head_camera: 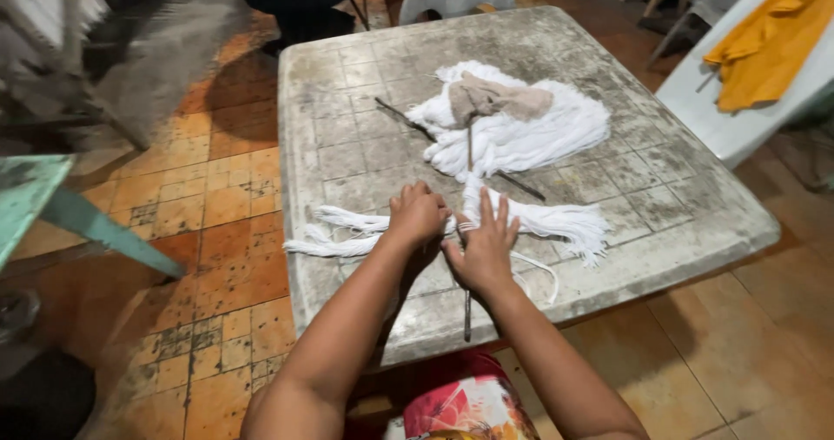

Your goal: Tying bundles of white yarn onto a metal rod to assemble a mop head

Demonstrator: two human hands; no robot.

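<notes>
The person is leaning over a worn grey plastic table [365,84] and working a bundle of white yarn strands [556,221] that is lying across its near edge. The left hand [417,216] is curling into a loose fist on the bundle, fingers bunched together and gripping the strands near the middle. The right hand [483,251] is resting just beside it, fingers spread and pressing flat on the yarn, with a thin loop of string trailing off under the palm. A slim dark stick [467,314] is poking out toward the table's edge below the right hand. Further back on the table a bigger heap of white yarn [530,136] is sitting with a beige cloth [499,99] on top. Off to the right, an orange cloth [764,45] is lying on a white table [747,127].
</notes>
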